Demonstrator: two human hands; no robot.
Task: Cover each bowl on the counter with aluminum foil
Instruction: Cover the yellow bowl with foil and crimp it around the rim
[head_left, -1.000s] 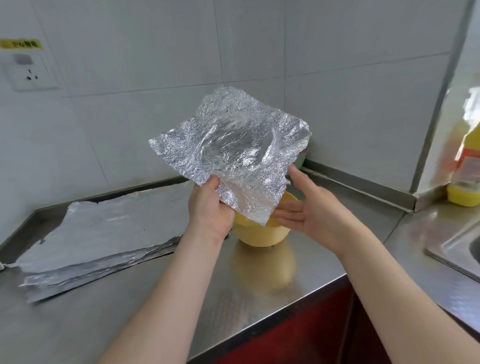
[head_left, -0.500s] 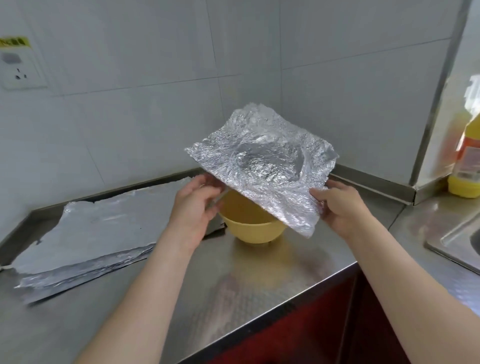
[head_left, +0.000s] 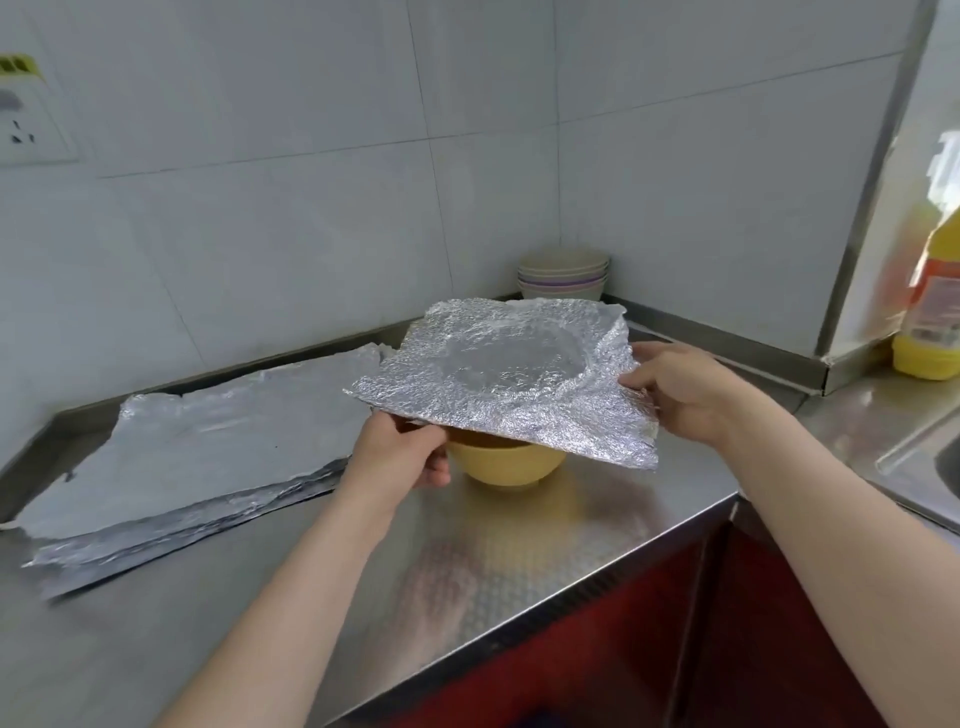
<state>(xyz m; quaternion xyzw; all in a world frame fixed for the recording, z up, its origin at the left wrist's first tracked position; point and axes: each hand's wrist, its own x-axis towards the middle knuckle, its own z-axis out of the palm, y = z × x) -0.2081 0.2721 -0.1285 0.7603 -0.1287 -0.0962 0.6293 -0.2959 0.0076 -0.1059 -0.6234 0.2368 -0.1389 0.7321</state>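
Foil lies furthest left: a flat stack of silver aluminium sheets (head_left: 208, 457) spread on the brushed steel counter (head_left: 519, 561), below a white wall socket (head_left: 26, 130). Next along, the left hand (head_left: 397, 452) holds the near-left edge of a crinkled square sheet of aluminium foil (head_left: 498, 384), its fingertips hidden by the sheet. That sheet hangs roughly level just over a round yellow bowl (head_left: 506, 467) standing on the counter and hides most of its rim. Whether foil touches rim I cannot tell. Behind, in the tiled corner, sits a stack of pale bowls (head_left: 562, 275). The right hand (head_left: 685, 395) grips the sheet's right edge between thumb and fingers. Further right stand a yellow bottle (head_left: 927, 322) and the edge of a steel sink (head_left: 935, 467).
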